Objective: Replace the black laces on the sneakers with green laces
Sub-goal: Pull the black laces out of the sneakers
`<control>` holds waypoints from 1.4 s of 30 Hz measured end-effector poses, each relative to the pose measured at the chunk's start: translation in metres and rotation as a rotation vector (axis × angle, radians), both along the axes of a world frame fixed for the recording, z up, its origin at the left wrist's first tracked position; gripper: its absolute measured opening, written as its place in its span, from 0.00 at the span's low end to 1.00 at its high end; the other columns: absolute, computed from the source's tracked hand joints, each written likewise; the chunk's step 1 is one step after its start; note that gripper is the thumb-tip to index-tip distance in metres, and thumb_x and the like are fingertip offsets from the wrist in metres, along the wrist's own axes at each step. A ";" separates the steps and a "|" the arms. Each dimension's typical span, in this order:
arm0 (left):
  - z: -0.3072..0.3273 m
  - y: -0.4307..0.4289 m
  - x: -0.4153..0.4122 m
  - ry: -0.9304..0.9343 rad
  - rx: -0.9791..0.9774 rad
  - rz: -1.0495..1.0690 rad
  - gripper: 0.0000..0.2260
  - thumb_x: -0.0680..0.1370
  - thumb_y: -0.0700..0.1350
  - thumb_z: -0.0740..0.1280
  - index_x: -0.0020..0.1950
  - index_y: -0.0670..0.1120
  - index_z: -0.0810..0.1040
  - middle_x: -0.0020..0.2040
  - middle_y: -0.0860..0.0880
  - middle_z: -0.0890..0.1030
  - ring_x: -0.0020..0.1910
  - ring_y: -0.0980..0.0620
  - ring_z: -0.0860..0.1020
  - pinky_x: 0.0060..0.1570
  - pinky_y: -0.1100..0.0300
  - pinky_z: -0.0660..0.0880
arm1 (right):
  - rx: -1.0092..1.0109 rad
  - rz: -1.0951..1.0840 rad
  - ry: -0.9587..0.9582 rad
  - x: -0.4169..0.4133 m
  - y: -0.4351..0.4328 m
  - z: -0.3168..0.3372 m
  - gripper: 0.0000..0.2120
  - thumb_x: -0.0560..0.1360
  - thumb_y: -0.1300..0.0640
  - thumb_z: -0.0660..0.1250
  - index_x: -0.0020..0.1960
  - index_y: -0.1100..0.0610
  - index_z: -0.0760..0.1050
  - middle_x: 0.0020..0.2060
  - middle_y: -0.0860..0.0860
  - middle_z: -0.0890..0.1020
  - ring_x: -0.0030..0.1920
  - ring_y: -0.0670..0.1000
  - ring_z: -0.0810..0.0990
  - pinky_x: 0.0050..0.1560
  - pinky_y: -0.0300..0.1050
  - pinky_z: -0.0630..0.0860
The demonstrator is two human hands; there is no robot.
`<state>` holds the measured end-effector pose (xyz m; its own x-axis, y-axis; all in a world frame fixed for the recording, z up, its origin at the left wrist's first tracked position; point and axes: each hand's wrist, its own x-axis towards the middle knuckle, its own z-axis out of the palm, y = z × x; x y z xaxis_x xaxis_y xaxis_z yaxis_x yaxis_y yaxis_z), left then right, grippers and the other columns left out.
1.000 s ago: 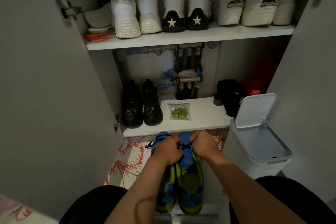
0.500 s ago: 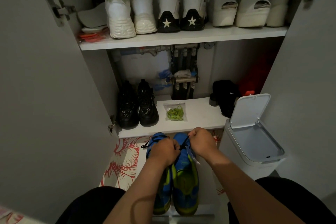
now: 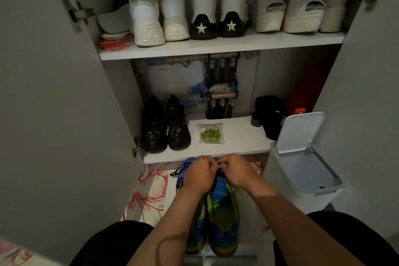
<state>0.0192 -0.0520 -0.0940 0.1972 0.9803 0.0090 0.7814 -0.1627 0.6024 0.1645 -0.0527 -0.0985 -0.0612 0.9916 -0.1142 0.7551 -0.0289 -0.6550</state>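
Observation:
A pair of blue and yellow-green sneakers (image 3: pixel 222 218) stands on the floor between my knees, toes toward me. My left hand (image 3: pixel 199 174) and my right hand (image 3: pixel 234 171) meet over the far end of the right sneaker, fingers curled, pinching its black lace (image 3: pixel 220 166). A loop of black lace (image 3: pixel 176 172) sticks out from the left sneaker beside my left hand. A clear bag of green laces (image 3: pixel 210 133) lies on the low white shelf (image 3: pixel 241 142) just beyond my hands.
Black sneakers (image 3: pixel 166 125) stand at the shelf's left, a black bundle (image 3: pixel 269 114) at its right. A white bin (image 3: pixel 302 157) with raised lid stands right of the sneakers. White shoes (image 3: pixel 216 6) fill the upper shelf. Open cabinet doors flank both sides; a red floral mat (image 3: pixel 149 190) covers the floor.
My hands came closer together over the right sneaker's lace; the right hand, which had lifted the lace up and right, dropped back toward the left one.

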 end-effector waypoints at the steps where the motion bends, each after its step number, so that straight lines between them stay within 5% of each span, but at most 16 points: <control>1: 0.000 -0.001 -0.001 0.004 -0.031 -0.007 0.07 0.80 0.50 0.64 0.42 0.51 0.76 0.47 0.47 0.81 0.47 0.48 0.79 0.44 0.55 0.75 | 0.007 -0.030 0.003 0.000 0.000 0.000 0.14 0.79 0.58 0.61 0.40 0.46 0.79 0.41 0.50 0.84 0.43 0.52 0.81 0.46 0.47 0.78; 7: -0.005 -0.004 -0.003 0.159 -0.130 -0.059 0.11 0.80 0.50 0.65 0.38 0.48 0.75 0.41 0.47 0.79 0.45 0.46 0.79 0.42 0.56 0.73 | 0.194 -0.261 0.133 -0.002 -0.001 0.010 0.12 0.80 0.58 0.60 0.46 0.47 0.80 0.44 0.48 0.83 0.43 0.50 0.80 0.46 0.45 0.77; 11: -0.002 -0.002 -0.002 0.182 -0.120 -0.033 0.10 0.80 0.51 0.65 0.45 0.46 0.79 0.44 0.47 0.81 0.46 0.48 0.79 0.43 0.56 0.73 | 0.136 -0.350 0.142 0.000 -0.004 0.015 0.13 0.81 0.59 0.59 0.56 0.50 0.82 0.48 0.51 0.84 0.43 0.51 0.80 0.44 0.43 0.76; 13: 0.000 -0.002 -0.002 0.151 -0.113 -0.016 0.10 0.80 0.51 0.65 0.43 0.46 0.79 0.43 0.48 0.82 0.45 0.48 0.79 0.45 0.54 0.75 | 0.076 -0.351 0.111 0.002 -0.002 0.012 0.18 0.80 0.59 0.60 0.69 0.52 0.74 0.54 0.53 0.83 0.50 0.54 0.81 0.50 0.46 0.77; 16: 0.004 -0.001 0.002 0.026 -0.099 0.027 0.12 0.80 0.50 0.64 0.37 0.49 0.75 0.38 0.50 0.79 0.42 0.50 0.78 0.40 0.57 0.72 | -0.060 -0.237 0.145 -0.003 -0.005 0.013 0.31 0.78 0.62 0.61 0.78 0.52 0.55 0.52 0.57 0.82 0.50 0.56 0.80 0.47 0.47 0.75; 19: 0.013 0.002 0.005 -0.156 -0.020 0.077 0.12 0.79 0.49 0.65 0.36 0.48 0.74 0.34 0.52 0.76 0.37 0.52 0.75 0.36 0.57 0.68 | -0.174 -0.133 0.141 -0.010 -0.008 0.014 0.27 0.77 0.62 0.63 0.74 0.57 0.60 0.59 0.59 0.78 0.56 0.56 0.78 0.50 0.44 0.72; 23: 0.015 0.007 0.005 -0.360 0.032 0.088 0.12 0.78 0.47 0.69 0.36 0.43 0.77 0.31 0.51 0.76 0.32 0.56 0.71 0.36 0.57 0.68 | -0.173 0.003 0.094 -0.013 -0.011 0.012 0.06 0.75 0.62 0.65 0.49 0.64 0.79 0.45 0.58 0.84 0.45 0.55 0.82 0.42 0.45 0.73; 27: 0.010 0.009 0.002 -0.472 -0.026 0.034 0.11 0.78 0.44 0.69 0.37 0.41 0.78 0.31 0.49 0.75 0.31 0.57 0.70 0.36 0.58 0.69 | -0.154 0.006 0.098 -0.011 -0.011 0.012 0.12 0.79 0.59 0.63 0.37 0.58 0.78 0.34 0.50 0.83 0.34 0.47 0.79 0.37 0.41 0.73; 33: 0.005 0.009 -0.001 -0.229 -0.132 0.020 0.06 0.79 0.45 0.62 0.54 0.52 0.76 0.45 0.51 0.81 0.44 0.52 0.79 0.45 0.58 0.73 | -0.001 -0.241 0.176 -0.007 -0.004 0.010 0.15 0.78 0.58 0.63 0.32 0.52 0.75 0.35 0.54 0.84 0.37 0.53 0.81 0.42 0.46 0.75; 38: -0.007 0.005 -0.004 0.085 -0.195 -0.125 0.06 0.78 0.47 0.67 0.42 0.48 0.78 0.44 0.48 0.81 0.47 0.49 0.79 0.50 0.53 0.77 | 0.130 -0.433 0.407 -0.009 0.001 0.022 0.15 0.81 0.59 0.60 0.36 0.54 0.75 0.33 0.53 0.82 0.34 0.54 0.79 0.39 0.47 0.75; 42: -0.009 0.007 -0.004 0.092 -0.155 -0.075 0.11 0.79 0.50 0.66 0.37 0.49 0.76 0.40 0.50 0.79 0.44 0.49 0.79 0.47 0.55 0.76 | 0.161 -0.501 0.506 -0.004 0.006 0.020 0.14 0.80 0.59 0.60 0.37 0.56 0.77 0.32 0.52 0.82 0.33 0.57 0.79 0.41 0.55 0.79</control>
